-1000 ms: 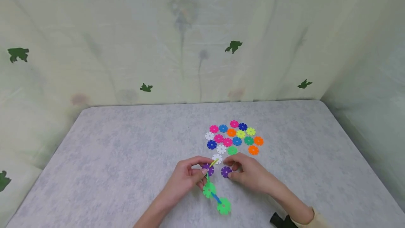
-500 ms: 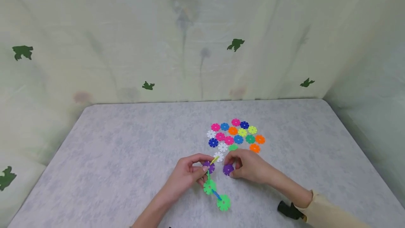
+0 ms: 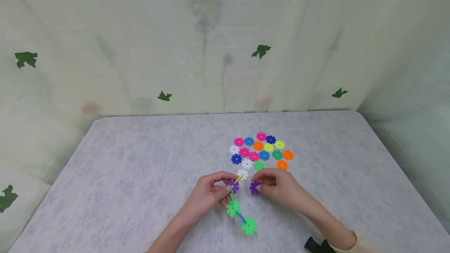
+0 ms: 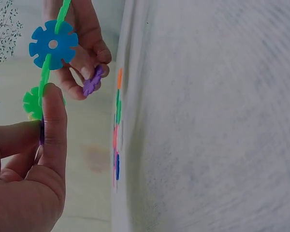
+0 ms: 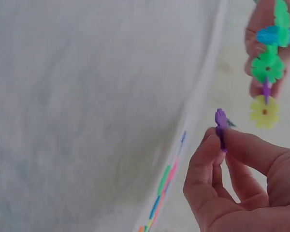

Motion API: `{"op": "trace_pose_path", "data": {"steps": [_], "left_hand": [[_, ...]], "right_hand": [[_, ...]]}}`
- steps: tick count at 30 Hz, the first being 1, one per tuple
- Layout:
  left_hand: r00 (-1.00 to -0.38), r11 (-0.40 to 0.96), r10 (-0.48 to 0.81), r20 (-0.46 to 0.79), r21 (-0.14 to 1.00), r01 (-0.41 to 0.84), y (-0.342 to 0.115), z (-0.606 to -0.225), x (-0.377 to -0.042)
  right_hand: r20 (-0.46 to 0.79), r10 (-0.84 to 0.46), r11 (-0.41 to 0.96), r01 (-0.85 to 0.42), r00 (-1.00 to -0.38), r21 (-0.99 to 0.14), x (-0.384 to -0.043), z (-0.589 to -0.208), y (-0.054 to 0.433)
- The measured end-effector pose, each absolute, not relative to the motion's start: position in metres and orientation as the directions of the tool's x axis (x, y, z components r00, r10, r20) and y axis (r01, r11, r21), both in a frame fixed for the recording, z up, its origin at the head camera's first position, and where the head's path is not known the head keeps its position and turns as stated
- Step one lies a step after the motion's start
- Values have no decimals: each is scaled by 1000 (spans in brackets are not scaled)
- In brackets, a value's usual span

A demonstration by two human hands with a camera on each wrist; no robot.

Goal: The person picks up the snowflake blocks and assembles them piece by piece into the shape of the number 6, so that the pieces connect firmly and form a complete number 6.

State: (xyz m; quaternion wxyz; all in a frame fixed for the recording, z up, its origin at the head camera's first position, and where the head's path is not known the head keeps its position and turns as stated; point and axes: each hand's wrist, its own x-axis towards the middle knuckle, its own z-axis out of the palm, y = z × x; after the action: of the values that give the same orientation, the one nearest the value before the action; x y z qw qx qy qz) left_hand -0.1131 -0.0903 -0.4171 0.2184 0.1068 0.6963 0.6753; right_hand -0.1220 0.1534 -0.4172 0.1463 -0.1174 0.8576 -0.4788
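interlocking notched discs [image 3: 235, 210], brightly multicoloured

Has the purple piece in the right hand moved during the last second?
Yes, slightly: in the head view, the purple piece in the right hand sits a little farther right of the nearest white piece on the table.

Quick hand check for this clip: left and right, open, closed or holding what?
Left hand: holding the linked disc chain by its purple disc.
Right hand: holding a separate purple notched disc.
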Motion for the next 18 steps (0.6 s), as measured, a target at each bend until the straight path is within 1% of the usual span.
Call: {"op": "trace_pose_path", "data": {"steps": [4, 7, 13, 18], "left_hand": [[-876, 75, 455, -158, 987, -139, -89, -417, -112], [-869, 91, 468, -160, 987, -133, -88, -416, -112], [-858, 121, 482, -178, 983, -135, -86, -413, -109], [-843, 129, 510, -174, 984, -125, -85, -411, -108]], "right_hand": [[-141, -231, 433, 28, -963, -901, -111, -412, 153], [-133, -170, 360, 64, -976, -931, -104, -409, 150], [-64, -103, 198, 43, -993, -979, -94, -405, 145], [-49, -40, 159, 42, -998, -986, -91, -406, 138]]}}
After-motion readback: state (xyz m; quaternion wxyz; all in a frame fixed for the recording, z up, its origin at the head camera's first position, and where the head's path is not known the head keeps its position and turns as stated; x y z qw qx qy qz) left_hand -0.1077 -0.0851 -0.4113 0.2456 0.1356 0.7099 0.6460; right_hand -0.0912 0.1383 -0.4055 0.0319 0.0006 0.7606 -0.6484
